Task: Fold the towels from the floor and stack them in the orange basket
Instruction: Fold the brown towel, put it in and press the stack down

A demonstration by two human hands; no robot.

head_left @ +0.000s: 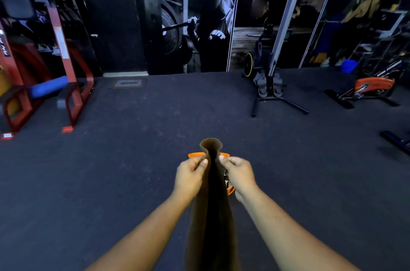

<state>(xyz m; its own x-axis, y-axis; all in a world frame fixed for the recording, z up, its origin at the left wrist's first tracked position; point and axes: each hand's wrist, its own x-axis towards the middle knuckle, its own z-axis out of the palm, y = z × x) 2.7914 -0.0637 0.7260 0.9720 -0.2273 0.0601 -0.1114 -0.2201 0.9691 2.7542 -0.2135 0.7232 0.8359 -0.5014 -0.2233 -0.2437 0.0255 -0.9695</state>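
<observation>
A dark brown towel (211,215) hangs in front of me, held up by its top edge and falling out of view at the bottom. My left hand (190,176) pinches the top edge on the left. My right hand (238,174) pinches it on the right, the two hands close together so the cloth bulges forward in a loop between them. The orange basket (196,155) stands on the floor behind the towel; only bits of its rim show on either side, its inside is hidden.
Dark rubber gym floor (133,159) all around. A red weight machine (55,70) stands at the far left, a black stand with a yellow-rimmed wheel (268,84) at the back right, an orange exercise machine (372,88) at the far right.
</observation>
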